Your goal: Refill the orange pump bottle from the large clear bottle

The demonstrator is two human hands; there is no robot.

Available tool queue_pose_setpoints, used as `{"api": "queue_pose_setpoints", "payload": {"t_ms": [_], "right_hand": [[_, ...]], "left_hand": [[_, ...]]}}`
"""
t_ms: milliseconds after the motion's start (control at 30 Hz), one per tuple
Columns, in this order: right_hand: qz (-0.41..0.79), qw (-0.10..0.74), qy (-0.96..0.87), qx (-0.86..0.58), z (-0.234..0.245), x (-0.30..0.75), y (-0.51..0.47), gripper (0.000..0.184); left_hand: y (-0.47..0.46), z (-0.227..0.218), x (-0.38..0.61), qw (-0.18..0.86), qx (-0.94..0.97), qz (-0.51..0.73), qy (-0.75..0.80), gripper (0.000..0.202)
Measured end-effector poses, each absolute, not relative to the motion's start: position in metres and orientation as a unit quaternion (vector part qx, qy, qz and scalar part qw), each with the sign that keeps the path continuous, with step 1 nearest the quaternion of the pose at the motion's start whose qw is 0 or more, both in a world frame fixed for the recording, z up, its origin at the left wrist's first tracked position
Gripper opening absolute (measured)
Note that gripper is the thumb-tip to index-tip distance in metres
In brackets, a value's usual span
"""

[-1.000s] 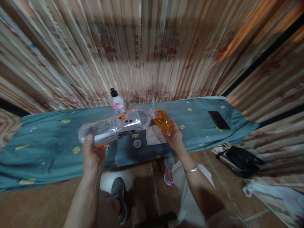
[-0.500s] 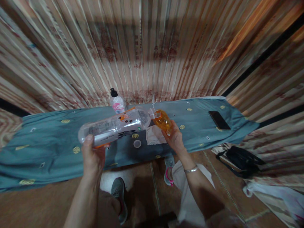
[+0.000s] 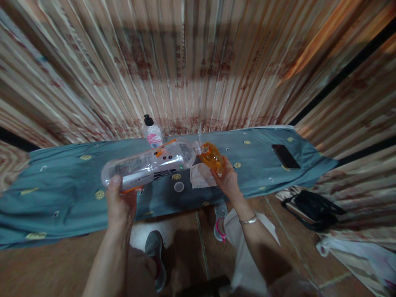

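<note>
My left hand (image 3: 122,202) is closed round the base end of a large clear plastic bottle (image 3: 142,169) with an orange and white label. The bottle lies tilted in the air, its neck pointing right and slightly up. My right hand (image 3: 227,177) grips a small amber bottle (image 3: 212,156) whose opening meets the large bottle's mouth. Whether liquid passes between them I cannot tell. Below the mouths, a folded white cloth or tissue (image 3: 201,176) lies on the blue-green cloth. A small round whitish cap (image 3: 178,187) rests to its left.
A pump bottle (image 3: 154,134) with a black top and pink label stands at the back. The blue-green patterned cloth (image 3: 68,198) covers the narrow table. At the right lies a black phone (image 3: 285,156). A black bag (image 3: 315,208) is on the floor, and a curtain (image 3: 192,62) hangs behind.
Almost nothing differs. The large bottle and my left hand have shifted very slightly left; the two mouths stay together.
</note>
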State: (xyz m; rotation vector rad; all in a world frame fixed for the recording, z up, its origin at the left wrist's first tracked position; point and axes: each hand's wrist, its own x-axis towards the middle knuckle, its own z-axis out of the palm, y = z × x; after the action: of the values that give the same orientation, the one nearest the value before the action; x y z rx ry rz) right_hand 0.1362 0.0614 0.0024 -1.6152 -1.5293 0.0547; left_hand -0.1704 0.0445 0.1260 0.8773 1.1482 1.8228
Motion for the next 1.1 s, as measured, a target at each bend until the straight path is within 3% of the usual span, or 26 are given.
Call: {"api": "queue_pose_setpoints", "payload": {"t_ms": [1100], "right_hand": [[0.012,0.441,-0.624,-0.646,0.004,0.1375,0.061,0.062]], "left_hand": [[0.047,0.1217,-0.1726,0.411,0.325,0.73,0.438,0.04]]}}
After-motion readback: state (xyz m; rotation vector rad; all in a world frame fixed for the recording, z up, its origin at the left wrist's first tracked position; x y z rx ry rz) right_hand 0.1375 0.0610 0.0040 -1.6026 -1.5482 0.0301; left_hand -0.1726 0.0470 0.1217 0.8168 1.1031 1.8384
